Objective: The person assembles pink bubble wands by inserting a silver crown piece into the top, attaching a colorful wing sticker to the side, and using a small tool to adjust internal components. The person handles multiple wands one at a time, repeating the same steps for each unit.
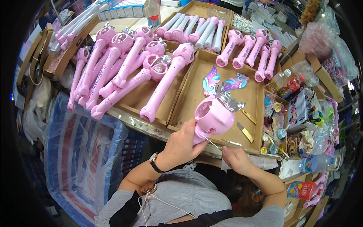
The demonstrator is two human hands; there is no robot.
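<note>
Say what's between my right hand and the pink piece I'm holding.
Head view: a thin rod runs from your right hand toward the pink piece.

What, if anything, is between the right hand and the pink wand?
Nothing visible blocks it. The right hand holds a thin tool that spans the gap, its tip at the wand; contact is unclear. The left hand grips the wand opposite, thumb close to that tip.

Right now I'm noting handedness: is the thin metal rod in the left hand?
No, the right hand holds the metal rod, the left hand the pink wand head.
</note>
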